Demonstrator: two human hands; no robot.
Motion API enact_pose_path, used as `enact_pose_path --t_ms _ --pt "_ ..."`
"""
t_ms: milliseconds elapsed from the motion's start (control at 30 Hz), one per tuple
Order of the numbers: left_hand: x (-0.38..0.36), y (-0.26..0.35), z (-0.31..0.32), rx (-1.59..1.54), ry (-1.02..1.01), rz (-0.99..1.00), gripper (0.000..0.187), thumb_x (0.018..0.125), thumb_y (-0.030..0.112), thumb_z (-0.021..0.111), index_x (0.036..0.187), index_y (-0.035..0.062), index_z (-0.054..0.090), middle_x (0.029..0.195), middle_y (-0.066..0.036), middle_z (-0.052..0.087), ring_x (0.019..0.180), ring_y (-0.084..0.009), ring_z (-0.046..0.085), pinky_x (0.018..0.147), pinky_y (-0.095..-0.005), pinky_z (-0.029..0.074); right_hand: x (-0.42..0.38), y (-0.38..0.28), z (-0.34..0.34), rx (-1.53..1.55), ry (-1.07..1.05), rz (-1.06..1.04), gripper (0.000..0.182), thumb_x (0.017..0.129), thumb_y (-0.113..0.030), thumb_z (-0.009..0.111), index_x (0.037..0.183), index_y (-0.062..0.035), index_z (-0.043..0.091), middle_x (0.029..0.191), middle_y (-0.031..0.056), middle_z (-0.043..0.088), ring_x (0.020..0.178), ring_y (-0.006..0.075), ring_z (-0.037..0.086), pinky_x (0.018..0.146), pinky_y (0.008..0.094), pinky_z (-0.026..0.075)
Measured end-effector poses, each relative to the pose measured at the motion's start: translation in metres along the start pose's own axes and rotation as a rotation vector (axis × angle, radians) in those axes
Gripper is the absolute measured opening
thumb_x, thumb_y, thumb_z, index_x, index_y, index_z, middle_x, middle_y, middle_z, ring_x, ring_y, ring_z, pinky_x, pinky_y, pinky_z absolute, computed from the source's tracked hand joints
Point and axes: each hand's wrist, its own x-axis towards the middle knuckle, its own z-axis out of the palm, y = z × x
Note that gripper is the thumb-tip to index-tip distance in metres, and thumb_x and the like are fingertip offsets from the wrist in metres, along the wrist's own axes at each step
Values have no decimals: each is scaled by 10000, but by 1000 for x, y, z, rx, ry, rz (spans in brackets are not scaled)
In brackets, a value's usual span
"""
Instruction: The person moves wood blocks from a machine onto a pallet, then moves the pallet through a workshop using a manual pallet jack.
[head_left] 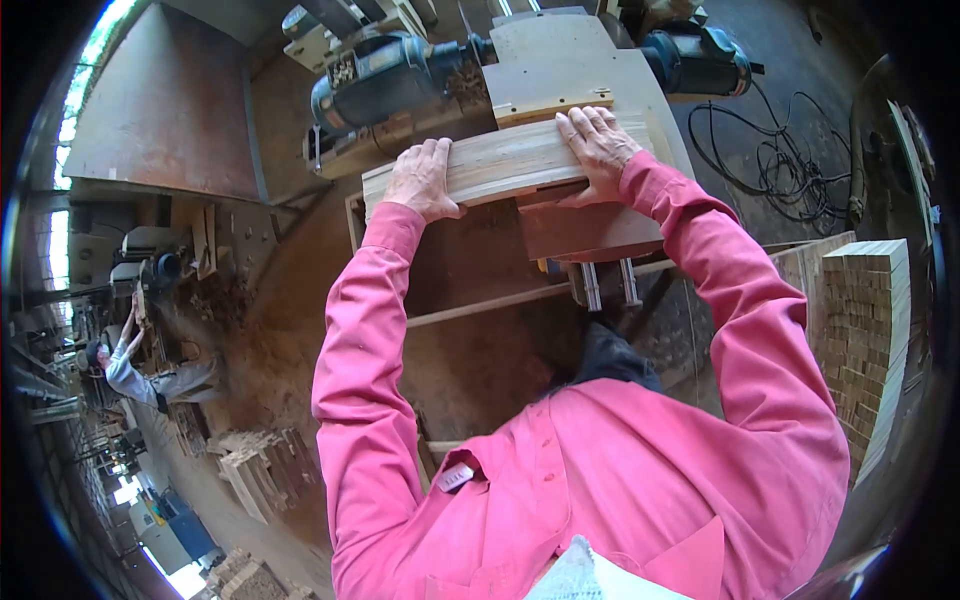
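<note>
Here, left hand point(422, 180) and right hand point(600, 152) half-curled around boards point(505, 165), white item point(456, 477) in shirt pocket point(480, 466)

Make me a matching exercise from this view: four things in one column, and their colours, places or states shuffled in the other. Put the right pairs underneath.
Things
1. Shirt
2. Wooden board
3. Black cable
4. Stack of wood pieces

Colours, places or states
A. Lying in loose loops
B. Under the left hand and the right hand
C. Closely packed, with many cut ends showing
D. Pink

Right pairs: 1-D, 2-B, 3-A, 4-C
</note>
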Motion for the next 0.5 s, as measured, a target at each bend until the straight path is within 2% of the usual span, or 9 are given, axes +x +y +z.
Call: enact_pose_path --t_ms 67,100,200,300,367,467,500 --pt "3 4 8 37 -18 -26 1092 501 417 902 1399 17 427 1281 -158 543 1232 -329 520 1095 -417 390 -5 1 12 29 10 2 1221 613 -649 815 1459 96 345 1418 305 410 1360 452 367 1177 508 239" --pt "5 6 12 49 -7 -23 1092 501 417 902 1399 17 427 1281 -158 543 1232 -329 520 1095 -417 390 -5 3 17 40 -49 8 1240 623 -679 805 1471 88 325 1456 327 365 1395 485 317 1188 543 218" --pt "16 13 28 111 -52 -47 1104 496 437 894 1404 28 420 1299 -157 538 1262 -323 510 1131 -454 351 -8 11 40 33 -10 4 1242 624 -689 797 1470 88 326 1458 326 365 1395 484 318 1191 536 217" --pt "32 10 51 178 -60 -99 1132 480 464 893 1412 50 401 1311 -149 533 1310 -311 479 1171 -521 274 -8 20 69 8 56 -3 1241 625 -708 782 1464 89 335 1441 320 385 1372 469 349 1181 520 238" --pt "38 4 58 234 -55 -98 1126 487 479 895 1413 70 402 1315 -145 530 1315 -314 472 1179 -512 268 -6 23 85 -13 148 -18 1229 628 -719 769 1448 97 355 1418 311 406 1345 452 380 1163 505 261" --pt "60 -8 88 242 -34 -110 1142 491 466 903 1435 76 392 1346 -150 519 1309 -325 477 1186 -510 259 9 35 127 -25 192 -15 1220 630 -716 768 1442 100 363 1416 307 409 1344 444 386 1161 491 264" --pt "87 -23 117 253 -21 -111 1139 491 469 903 1432 70 399 1345 -155 523 1302 -329 482 1184 -511 260 25 51 165 -31 215 1 1208 634 -705 769 1442 98 366 1413 304 413 1345 436 388 1161 481 266"
